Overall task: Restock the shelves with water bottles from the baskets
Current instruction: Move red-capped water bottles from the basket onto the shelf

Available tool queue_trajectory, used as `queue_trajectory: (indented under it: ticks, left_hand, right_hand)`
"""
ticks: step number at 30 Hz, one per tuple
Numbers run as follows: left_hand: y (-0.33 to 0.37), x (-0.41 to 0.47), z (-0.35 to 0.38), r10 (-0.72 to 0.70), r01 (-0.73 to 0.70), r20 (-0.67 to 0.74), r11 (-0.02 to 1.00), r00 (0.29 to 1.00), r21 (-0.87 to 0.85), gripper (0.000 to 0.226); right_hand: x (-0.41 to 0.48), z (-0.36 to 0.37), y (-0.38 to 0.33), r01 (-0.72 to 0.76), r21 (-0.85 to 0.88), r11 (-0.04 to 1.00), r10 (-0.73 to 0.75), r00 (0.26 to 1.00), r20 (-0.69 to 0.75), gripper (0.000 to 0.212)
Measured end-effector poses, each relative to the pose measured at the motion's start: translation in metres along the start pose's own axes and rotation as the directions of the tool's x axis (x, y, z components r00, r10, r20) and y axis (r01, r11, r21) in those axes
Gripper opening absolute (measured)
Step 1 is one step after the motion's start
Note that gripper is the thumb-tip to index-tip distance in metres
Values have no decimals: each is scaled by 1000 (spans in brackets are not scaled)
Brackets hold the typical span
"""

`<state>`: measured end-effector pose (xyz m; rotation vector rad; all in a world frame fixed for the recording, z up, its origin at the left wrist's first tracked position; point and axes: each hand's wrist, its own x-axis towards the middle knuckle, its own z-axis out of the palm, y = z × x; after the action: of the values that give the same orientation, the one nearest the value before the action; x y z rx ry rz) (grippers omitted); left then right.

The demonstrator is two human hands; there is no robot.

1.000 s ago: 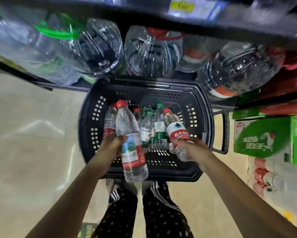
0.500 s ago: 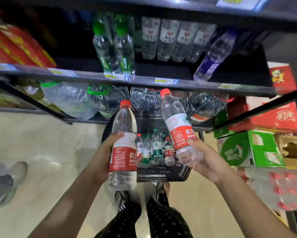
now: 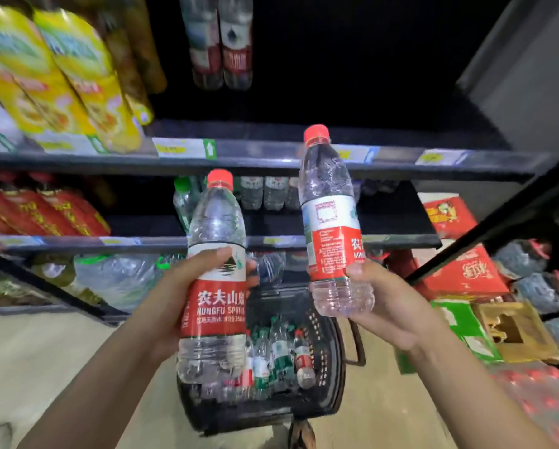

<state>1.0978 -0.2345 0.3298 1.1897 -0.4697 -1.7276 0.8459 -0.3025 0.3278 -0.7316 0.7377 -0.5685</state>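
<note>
In two hands (image 3: 171, 303) (image 3: 394, 306), two bottles (image 3: 220, 306) (image 3: 330, 222)

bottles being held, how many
2. Left bottle in the left hand, over the basket; right bottle in the right hand, higher, before the shelf edge. No other held bottle shows.

Bare left grip (image 3: 174, 303); bare right grip (image 3: 394, 306); forearms (image 3: 103, 377) equally bare.

Arms extend forward, left hand (image 3: 182, 288) and right hand (image 3: 393, 307) both gripping.
</note>
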Motion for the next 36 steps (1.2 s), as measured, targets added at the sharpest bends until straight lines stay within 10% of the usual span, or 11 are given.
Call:
queue_trajectory:
  ticks: [5, 10, 20, 24, 27, 36]
  left_hand:
    - [61, 11, 31, 178, -172, -93, 982, 980, 71, 59]
    - [122, 43, 46, 380, -364, -112, 920, 918, 145, 38]
    - [200, 154, 23, 595, -577, -180, 804, 783, 144, 11]
    - [217, 187, 13, 631, -640, -279, 765, 724, 70, 40]
    - [216, 203, 6, 723, -713, -196, 689, 663, 128, 39]
    - [207, 207, -29, 708, -681, 96, 619, 699, 392, 55]
  right_hand:
    - [20, 17, -59, 68, -43, 997, -68, 998, -6, 83]
    - [58, 36, -111, 136, -135, 981, -128, 989, 67, 17]
    - [198, 31, -171, 157, -417, 895, -182, 983, -20, 43]
    - [243, 25, -176, 142, -518, 844, -250, 957, -145, 77]
    - [263, 22, -167, 151, -555, 818, -297, 937, -183, 47]
    - [278, 9, -156, 276, -545, 792, -382, 920, -89, 80]
